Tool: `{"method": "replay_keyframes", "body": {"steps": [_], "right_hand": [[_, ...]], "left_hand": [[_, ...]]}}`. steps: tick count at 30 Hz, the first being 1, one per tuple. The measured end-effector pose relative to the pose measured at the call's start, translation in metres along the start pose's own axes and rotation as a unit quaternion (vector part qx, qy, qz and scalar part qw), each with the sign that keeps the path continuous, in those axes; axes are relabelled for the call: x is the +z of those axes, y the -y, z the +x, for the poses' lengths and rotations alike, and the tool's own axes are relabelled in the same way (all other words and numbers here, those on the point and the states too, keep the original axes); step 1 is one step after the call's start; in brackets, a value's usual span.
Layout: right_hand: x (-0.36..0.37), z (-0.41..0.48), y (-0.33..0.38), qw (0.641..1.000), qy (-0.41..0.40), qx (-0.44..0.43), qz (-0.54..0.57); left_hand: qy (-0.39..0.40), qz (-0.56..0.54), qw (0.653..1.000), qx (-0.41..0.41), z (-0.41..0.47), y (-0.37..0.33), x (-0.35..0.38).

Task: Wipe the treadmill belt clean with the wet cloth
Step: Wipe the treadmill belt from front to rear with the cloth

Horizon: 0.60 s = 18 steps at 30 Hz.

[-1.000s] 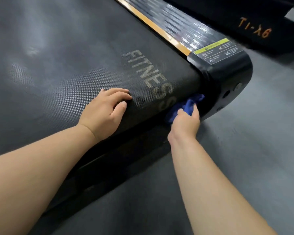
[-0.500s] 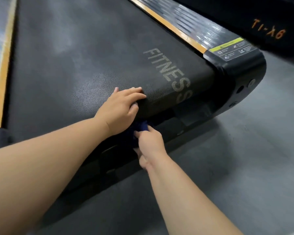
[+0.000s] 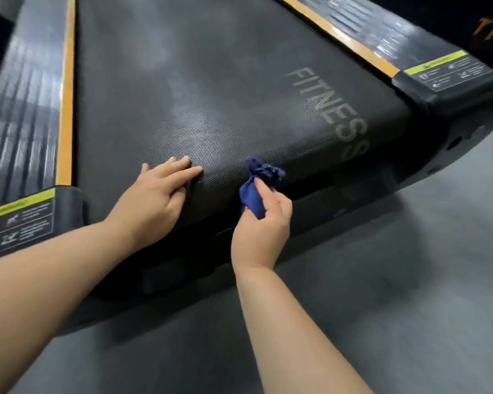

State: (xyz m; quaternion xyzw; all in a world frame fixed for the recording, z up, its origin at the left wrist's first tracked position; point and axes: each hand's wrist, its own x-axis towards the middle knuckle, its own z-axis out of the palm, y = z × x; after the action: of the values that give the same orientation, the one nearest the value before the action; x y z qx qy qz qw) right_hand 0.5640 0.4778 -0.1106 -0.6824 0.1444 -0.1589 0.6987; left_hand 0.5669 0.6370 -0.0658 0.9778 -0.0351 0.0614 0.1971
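Note:
The black textured treadmill belt [image 3: 211, 89] fills the upper middle of the view, with grey "FITNESS" lettering near its right side. My left hand [image 3: 157, 194] lies flat on the belt's rounded rear edge, fingers pointing right, holding nothing. Just to its right my right hand [image 3: 264, 223] grips a bunched dark blue cloth [image 3: 256, 183]. The cloth's loose end touches the belt at the curve of the rear edge. Pale smears show on the belt farther up.
Ribbed side rails with orange strips run along both sides of the belt, left rail [image 3: 26, 109] and right rail [image 3: 382, 32]. Black end caps with green warning labels [image 3: 453, 69] close the rear corners. Grey floor [image 3: 382, 280] lies below. Another dark machine [image 3: 490, 27] stands at upper right.
My right hand carried the cloth from the belt's right rear corner leftward under the edge, then up onto the rear curve. My left hand stayed on the belt edge. The view shifted left.

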Motion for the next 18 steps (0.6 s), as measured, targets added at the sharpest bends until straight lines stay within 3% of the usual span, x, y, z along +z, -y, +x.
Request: {"method": "replay_keyframes", "body": {"steps": [3,6,8,11,12,14,16,18], "right_hand": [[0.003,-0.025,0.002,0.991,0.099,-0.066,-0.06],[-0.013,-0.028,0.008,0.981,0.182,-0.046,-0.055],[-0.026,-0.024,0.016,0.969,0.235,0.063,0.045],[-0.042,-0.004,0.035,0.881,0.257,0.309,0.249],[-0.049,0.007,0.039,0.858,0.256,0.353,0.271],[-0.062,0.034,0.045,0.849,0.24,0.403,0.245],[-0.071,0.063,0.051,0.898,0.224,0.355,0.135],[-0.068,0.094,0.06,0.977,0.167,0.108,-0.071]], "left_hand": [[0.014,0.015,1.0,0.002,0.0,-0.002,-0.002],[0.059,0.035,0.997,0.022,-0.004,-0.003,-0.007],[0.069,0.104,0.987,0.101,-0.01,-0.007,-0.005],[0.052,0.168,0.955,0.237,-0.011,-0.019,0.012],[0.039,0.165,0.951,0.26,-0.007,-0.025,0.018],[0.009,0.164,0.945,0.282,0.006,-0.039,0.027],[-0.029,0.162,0.951,0.262,0.013,-0.055,0.031],[-0.089,0.128,0.968,0.197,0.01,-0.063,0.033]]}}
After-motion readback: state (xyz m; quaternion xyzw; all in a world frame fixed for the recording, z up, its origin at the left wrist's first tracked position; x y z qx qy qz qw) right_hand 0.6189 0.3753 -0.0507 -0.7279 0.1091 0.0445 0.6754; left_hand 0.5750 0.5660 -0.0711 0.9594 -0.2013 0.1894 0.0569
